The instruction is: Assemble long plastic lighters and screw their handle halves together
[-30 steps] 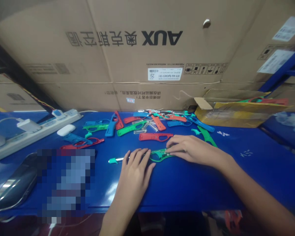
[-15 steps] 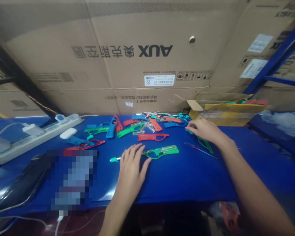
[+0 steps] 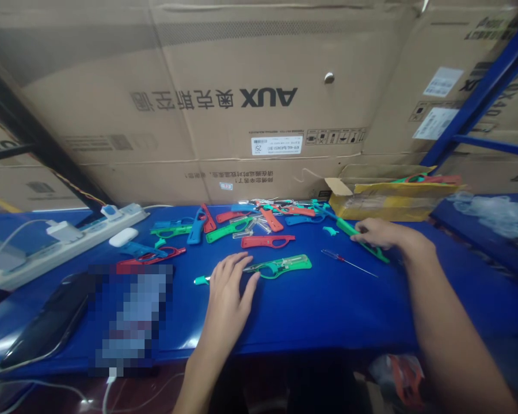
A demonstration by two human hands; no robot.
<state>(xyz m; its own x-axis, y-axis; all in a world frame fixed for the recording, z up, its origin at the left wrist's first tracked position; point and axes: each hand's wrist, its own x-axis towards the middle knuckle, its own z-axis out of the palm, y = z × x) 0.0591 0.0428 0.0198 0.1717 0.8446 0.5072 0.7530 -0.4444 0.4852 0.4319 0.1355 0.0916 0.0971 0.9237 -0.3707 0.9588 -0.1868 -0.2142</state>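
Observation:
My left hand (image 3: 231, 284) lies over the barrel of an opened green gas lighter (image 3: 300, 263), fingers on the far side and thumb on the near side, holding it down on the table. Its metal tube ends in a teal tip, and a clear tank and inner parts show in the handle. At the right, my right hand (image 3: 377, 234) is closed on a green lighter casing half (image 3: 346, 226), slanting with its handle end toward me; the fingers hide its middle. A small teal trigger piece (image 3: 330, 230) lies left of that hand. Below it is a screwdriver (image 3: 349, 263) with a clear handle.
Red, green and blue casing halves (image 3: 267, 241), clear tanks and small parts are piled at the back. A cardboard box (image 3: 384, 201) holding more casings stands back right. At left are a power strip (image 3: 73, 244), a white earphone case (image 3: 123, 237), a black case and a blurred-out phone.
My right hand has moved right and slightly toward me, leaving the teal trigger piece and taking hold of the green casing half. My left hand stays on the lighter. The view has shifted slightly.

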